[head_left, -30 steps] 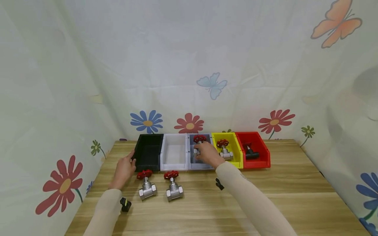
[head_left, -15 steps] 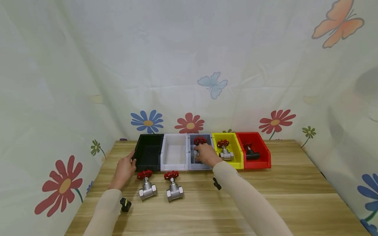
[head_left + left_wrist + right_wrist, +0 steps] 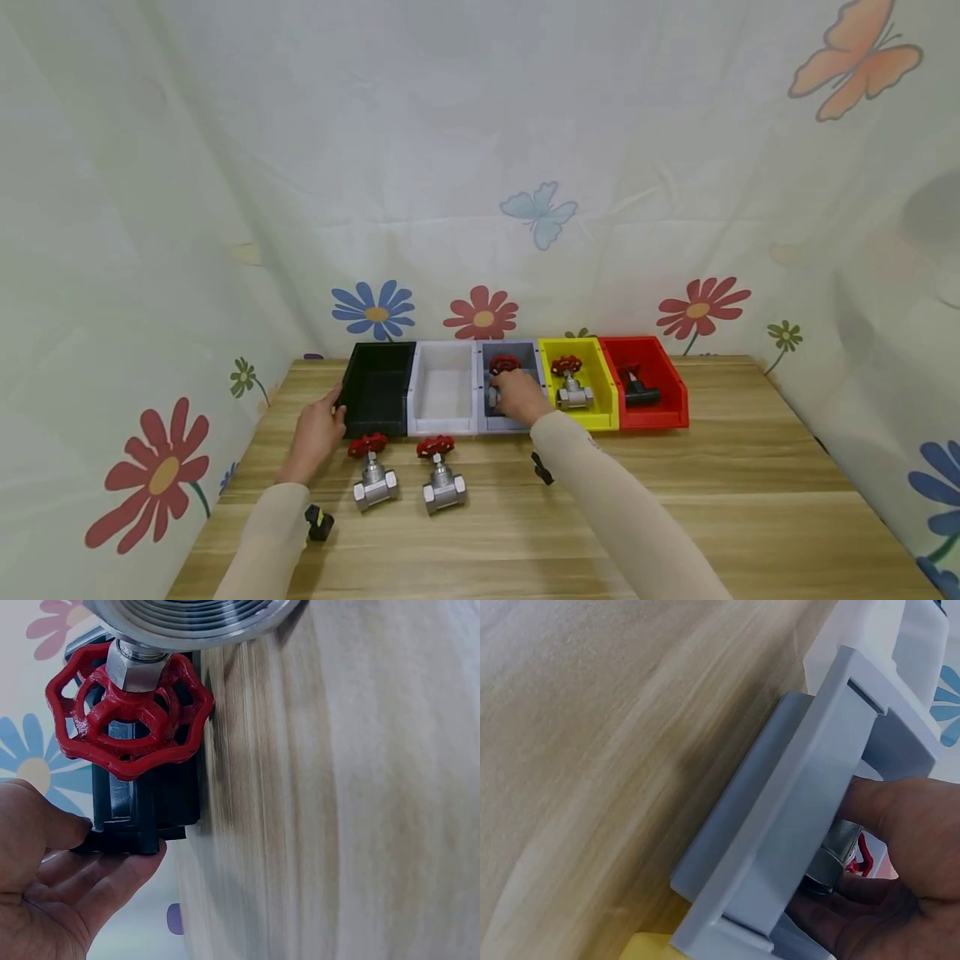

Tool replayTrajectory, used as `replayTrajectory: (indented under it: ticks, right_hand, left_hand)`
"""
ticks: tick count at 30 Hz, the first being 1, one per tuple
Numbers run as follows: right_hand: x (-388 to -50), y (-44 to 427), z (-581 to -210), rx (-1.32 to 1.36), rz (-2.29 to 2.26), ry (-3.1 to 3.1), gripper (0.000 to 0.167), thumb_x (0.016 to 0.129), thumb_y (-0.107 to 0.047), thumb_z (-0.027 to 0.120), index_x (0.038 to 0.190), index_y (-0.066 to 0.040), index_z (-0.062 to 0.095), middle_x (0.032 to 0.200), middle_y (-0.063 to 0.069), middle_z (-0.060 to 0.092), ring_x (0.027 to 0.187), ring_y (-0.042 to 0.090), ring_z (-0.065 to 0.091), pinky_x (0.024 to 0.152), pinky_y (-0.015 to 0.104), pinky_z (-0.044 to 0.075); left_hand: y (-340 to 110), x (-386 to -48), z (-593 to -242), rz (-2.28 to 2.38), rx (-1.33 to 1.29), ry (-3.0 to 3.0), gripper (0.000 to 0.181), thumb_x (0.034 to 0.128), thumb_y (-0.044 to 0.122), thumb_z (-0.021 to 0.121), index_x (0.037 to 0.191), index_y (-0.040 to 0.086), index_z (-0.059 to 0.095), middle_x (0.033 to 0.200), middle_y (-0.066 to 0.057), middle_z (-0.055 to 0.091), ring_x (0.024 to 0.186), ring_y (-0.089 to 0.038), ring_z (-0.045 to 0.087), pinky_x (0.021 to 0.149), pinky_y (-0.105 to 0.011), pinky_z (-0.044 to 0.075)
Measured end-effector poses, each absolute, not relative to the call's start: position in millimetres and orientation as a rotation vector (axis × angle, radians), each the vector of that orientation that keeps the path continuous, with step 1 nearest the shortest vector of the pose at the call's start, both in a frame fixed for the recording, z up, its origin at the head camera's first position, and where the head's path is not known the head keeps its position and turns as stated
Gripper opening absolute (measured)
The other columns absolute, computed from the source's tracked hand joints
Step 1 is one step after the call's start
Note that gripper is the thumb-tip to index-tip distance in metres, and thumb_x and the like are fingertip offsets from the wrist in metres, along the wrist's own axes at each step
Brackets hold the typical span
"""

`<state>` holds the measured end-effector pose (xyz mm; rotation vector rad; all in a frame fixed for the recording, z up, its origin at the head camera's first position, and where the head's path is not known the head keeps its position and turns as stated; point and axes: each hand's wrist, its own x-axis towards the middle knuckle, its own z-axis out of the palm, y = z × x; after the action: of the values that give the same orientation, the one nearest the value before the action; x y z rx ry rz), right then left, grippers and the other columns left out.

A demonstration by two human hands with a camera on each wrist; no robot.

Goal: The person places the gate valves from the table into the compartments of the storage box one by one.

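Note:
My right hand (image 3: 523, 397) reaches into the grey bin (image 3: 795, 802) and grips the metal body of a gate valve (image 3: 832, 859) between thumb and fingers. The valve's red handwheel (image 3: 504, 363) points to the back of the bin; my hand hides much of the body. At the row's left end, my left hand (image 3: 315, 435) pinches the side of the black bin (image 3: 127, 840), thumb on one face and fingers on the other. Two more gate valves, the left one (image 3: 375, 485) and the right one (image 3: 445, 487), lie on the table before the black and white bins.
Beside the black bin stands a white bin (image 3: 444, 424). Right of the grey one, a yellow bin (image 3: 607, 413) holds a red-wheeled valve (image 3: 574, 395). A red bin (image 3: 678, 408) at the end holds a black T-shaped piece (image 3: 641, 394). A printed curtain (image 3: 420, 167) hangs behind the wooden table (image 3: 675, 483).
My right hand and forearm have shifted slightly left, and the valve's handwheel has come a little lower and nearer in the grey bin. My left hand stays where it was.

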<state>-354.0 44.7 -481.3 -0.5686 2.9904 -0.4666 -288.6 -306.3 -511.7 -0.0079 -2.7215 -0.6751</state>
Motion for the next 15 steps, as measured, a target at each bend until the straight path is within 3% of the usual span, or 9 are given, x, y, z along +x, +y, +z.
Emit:
replayTrajectory:
  ticks: [15]
  right_hand:
    - [-355.7, 42.6, -486.7, -0.505, -0.471, 3.006, 0.03, 0.091, -0.007, 0.064, 0.119, -0.014, 0.072, 0.115, 0.007, 0.072, 0.093, 0.022, 0.066, 0.088, 0.041, 0.055]
  left_hand:
    - [-307.0, -285.9, -508.4, -0.677, -0.011, -2.734, 0.048, 0.0965, 0.005, 0.052, 0.142, -0.008, 0.045, 0.121, -0.039, 0.059, 0.105, -0.051, 0.062, 0.091, -0.06, 0.048]
